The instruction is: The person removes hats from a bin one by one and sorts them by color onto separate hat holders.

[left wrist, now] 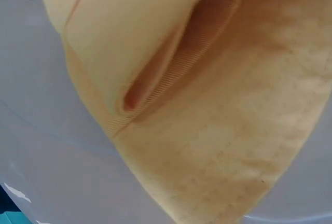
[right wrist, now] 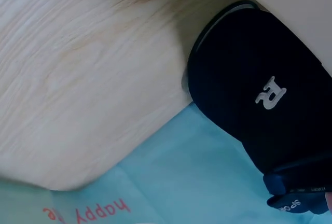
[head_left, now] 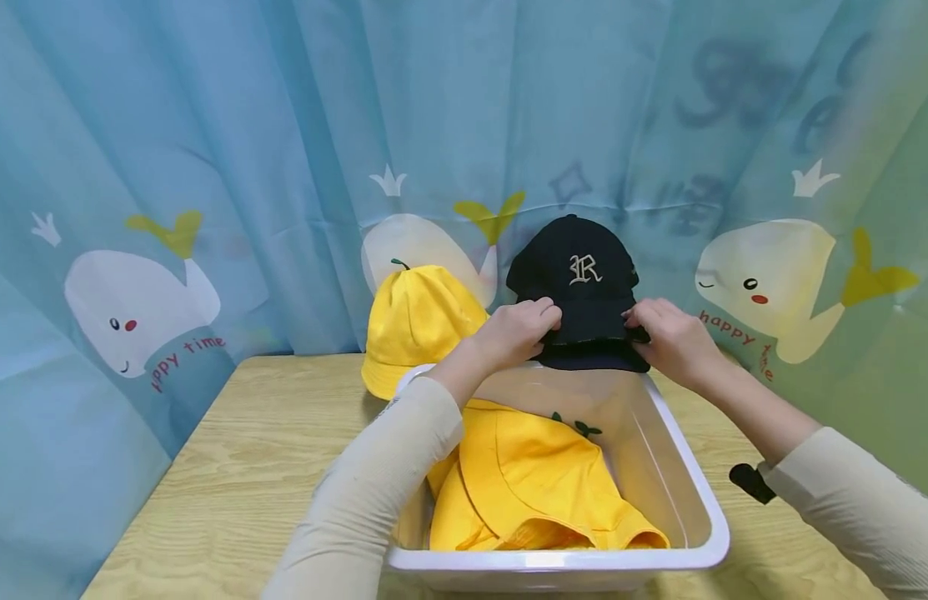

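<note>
A black baseball cap [head_left: 572, 258] with a pale R on its front stands behind the bin. My left hand [head_left: 518, 327] pinches the left side of its brim, while my right hand [head_left: 675, 340] grips the right side. Just below that brim a second dark brim [head_left: 594, 355] shows; whether it belongs to another cap I cannot tell. The right wrist view has a black cap [right wrist: 233, 73] with an R, and only a sliver of finger at the edge. Yellow hats [head_left: 539, 467] with green sprouts lie in the bin; the left wrist view shows yellow fabric [left wrist: 218, 136] without my hand.
The white plastic bin [head_left: 689, 467] stands on a wood-grain table [head_left: 276, 450], between my forearms. Left of the black cap, a yellow bucket hat [head_left: 418, 321] with a green sprout sits upright behind the bin. A blue whale-print curtain [head_left: 283, 167] hangs along the table's back edge.
</note>
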Available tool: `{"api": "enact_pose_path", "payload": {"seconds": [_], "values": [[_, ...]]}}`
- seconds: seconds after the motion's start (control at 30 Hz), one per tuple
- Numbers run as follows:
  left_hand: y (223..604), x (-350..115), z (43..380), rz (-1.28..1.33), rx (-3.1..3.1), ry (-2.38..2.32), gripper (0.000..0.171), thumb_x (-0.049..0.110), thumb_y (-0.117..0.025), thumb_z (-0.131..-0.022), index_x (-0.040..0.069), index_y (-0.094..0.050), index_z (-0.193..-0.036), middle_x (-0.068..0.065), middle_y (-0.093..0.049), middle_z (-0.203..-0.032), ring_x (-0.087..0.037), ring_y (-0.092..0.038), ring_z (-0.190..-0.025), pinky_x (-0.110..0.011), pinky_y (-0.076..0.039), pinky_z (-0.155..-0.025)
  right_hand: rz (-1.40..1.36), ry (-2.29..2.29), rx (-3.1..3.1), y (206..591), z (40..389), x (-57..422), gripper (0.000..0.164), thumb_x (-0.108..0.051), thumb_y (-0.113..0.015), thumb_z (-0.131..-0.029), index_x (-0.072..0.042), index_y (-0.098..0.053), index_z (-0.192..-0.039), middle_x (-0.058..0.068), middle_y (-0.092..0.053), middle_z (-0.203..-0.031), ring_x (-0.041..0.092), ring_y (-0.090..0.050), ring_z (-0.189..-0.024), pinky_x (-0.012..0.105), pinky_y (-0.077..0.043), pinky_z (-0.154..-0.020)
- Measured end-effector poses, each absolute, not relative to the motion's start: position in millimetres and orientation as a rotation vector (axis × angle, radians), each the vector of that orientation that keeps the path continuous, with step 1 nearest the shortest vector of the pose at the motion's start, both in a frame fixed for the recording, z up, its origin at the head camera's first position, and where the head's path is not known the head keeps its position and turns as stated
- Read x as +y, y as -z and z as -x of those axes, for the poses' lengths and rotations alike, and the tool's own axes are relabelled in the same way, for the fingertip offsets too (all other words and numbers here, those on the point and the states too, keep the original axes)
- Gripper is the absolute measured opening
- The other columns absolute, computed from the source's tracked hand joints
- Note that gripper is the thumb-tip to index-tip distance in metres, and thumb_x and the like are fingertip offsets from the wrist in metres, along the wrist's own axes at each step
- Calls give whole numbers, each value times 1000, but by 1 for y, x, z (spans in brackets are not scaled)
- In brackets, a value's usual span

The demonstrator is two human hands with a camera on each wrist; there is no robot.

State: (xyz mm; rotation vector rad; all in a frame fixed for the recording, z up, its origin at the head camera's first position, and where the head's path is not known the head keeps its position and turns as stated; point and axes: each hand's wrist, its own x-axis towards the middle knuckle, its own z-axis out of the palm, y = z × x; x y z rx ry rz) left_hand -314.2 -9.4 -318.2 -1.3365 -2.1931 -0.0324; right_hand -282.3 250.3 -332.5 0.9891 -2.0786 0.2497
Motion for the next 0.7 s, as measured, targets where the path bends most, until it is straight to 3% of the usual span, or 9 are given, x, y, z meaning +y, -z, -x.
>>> {"api": "enact_pose_path", "payload": {"seconds": [0.3, 0.57, 0.7], "values": [[324, -13, 309, 1317, -2141, -28, 9, 5, -59, -88, 9, -57, -96, -4, -54, -86, -16, -57, -70, -20, -50, -58, -1026, -225, -2210, 327, 265, 253, 39, 6, -82, -59, -2, -59, -90, 14, -67, -96, 29, -64, -82, 35, -52, -51], [304, -29, 300, 1486, -2258, 99, 28, 17, -69, -87, 9, -60, -112, -3, -63, -105, -13, -63, -89, -20, -52, -76, -1057, -358, -2257, 318, 241, 257, 34, 1, -81, -63, -7, -65, -91, 10, -68, -99, 21, -66, -79, 27, -55, -61], [290, -32, 297, 1550, -2403, 271, 33, 19, -67, -88, 6, -59, -118, -5, -65, -109, -13, -62, -97, -19, -49, -84, -1159, -459, -2206, 313, 223, 254, 23, -13, -75, -79, -7, -67, -99, 5, -69, -101, 18, -66, -83, 15, -53, -67]]}}
